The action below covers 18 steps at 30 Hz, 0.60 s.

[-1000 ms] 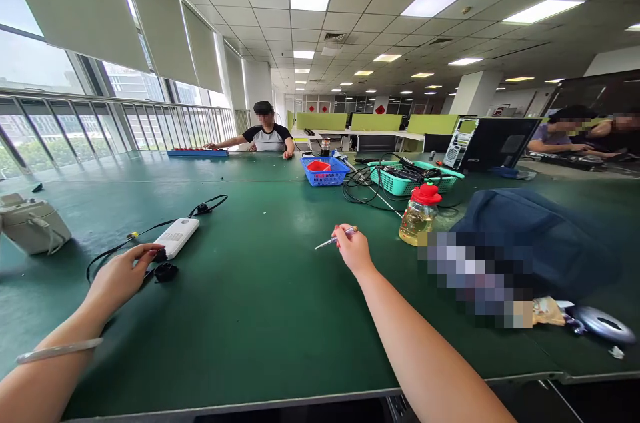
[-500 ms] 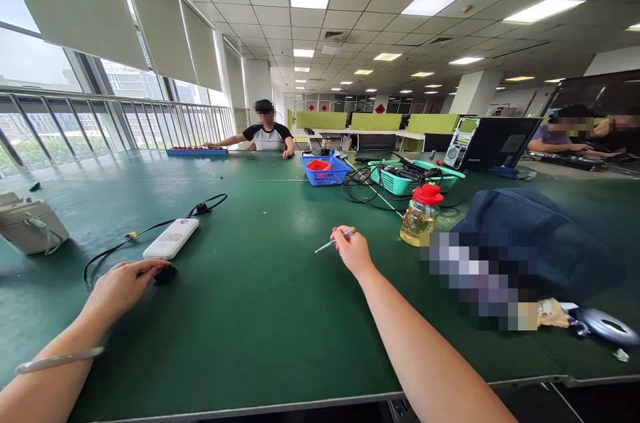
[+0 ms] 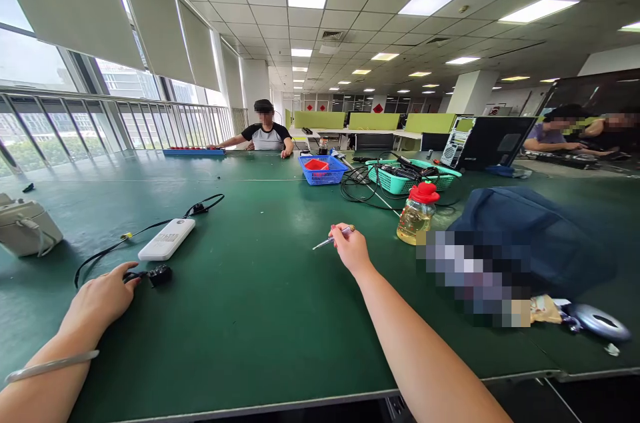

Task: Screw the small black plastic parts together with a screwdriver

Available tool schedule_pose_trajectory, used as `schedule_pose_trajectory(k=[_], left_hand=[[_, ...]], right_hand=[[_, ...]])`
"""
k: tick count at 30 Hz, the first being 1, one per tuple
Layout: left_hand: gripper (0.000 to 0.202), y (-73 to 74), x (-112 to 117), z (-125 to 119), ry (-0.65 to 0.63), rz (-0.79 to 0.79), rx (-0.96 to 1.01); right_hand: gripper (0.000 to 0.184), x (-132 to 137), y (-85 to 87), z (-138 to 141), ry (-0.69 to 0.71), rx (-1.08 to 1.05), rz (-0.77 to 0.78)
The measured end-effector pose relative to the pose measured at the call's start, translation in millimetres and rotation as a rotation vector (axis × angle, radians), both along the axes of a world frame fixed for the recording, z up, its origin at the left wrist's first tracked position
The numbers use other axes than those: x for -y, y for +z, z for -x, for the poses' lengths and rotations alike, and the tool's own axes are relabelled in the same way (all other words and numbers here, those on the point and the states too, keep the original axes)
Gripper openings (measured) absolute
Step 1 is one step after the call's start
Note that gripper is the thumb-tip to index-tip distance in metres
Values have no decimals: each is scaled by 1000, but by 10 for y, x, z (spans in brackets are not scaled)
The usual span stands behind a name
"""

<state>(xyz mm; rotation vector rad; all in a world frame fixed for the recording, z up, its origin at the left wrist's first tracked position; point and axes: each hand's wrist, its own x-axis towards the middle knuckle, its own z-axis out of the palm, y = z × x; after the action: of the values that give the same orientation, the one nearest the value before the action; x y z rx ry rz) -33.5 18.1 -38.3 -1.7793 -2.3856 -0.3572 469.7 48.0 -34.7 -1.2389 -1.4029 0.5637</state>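
Note:
My right hand [image 3: 351, 250] is closed round a small screwdriver [image 3: 323, 244], whose thin metal shaft points left just over the green tabletop [image 3: 260, 330]. At the left, my left hand [image 3: 103, 296] has its thumb and forefinger closed on a short black cable [image 3: 134, 272]. A black block-like plug [image 3: 160, 275] sits at the cable's end, just right of the fingertips. Beyond that hand lies a white power bank [image 3: 167, 240], with a black strap-like cord [image 3: 107, 248] running behind it.
A bottle with a red lid [image 3: 418, 213] stands right of my right hand, beside a dark blue bag [image 3: 530, 230]. Farther back are a blue basket [image 3: 323, 175], a green basket [image 3: 395, 182] with cables and a computer case [image 3: 493, 142]. A person [image 3: 267, 133] sits opposite. At left stands a beige box-like object [image 3: 27, 226].
My left hand has slid left and down off the black plug onto its cable, leaving the plug in sight. My right hand keeps the screwdriver almost still. The view has shifted slightly.

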Motion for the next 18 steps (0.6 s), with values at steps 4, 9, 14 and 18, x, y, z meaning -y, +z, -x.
schedule_pose_trajectory(k=[4, 9, 14, 18], left_hand=[[57, 144, 81, -172, -105, -92, 59], [58, 124, 53, -273, -341, -99, 53], [53, 41, -24, -253, -434, -21, 33], [53, 22, -41, -213, -430, -69, -18]], right_hand=[[40, 7, 4, -2, 1, 9, 6], [40, 16, 5, 7, 2, 11, -1], [40, 12, 3, 8, -7, 29, -7], [41, 15, 3, 10, -2, 26, -12]])
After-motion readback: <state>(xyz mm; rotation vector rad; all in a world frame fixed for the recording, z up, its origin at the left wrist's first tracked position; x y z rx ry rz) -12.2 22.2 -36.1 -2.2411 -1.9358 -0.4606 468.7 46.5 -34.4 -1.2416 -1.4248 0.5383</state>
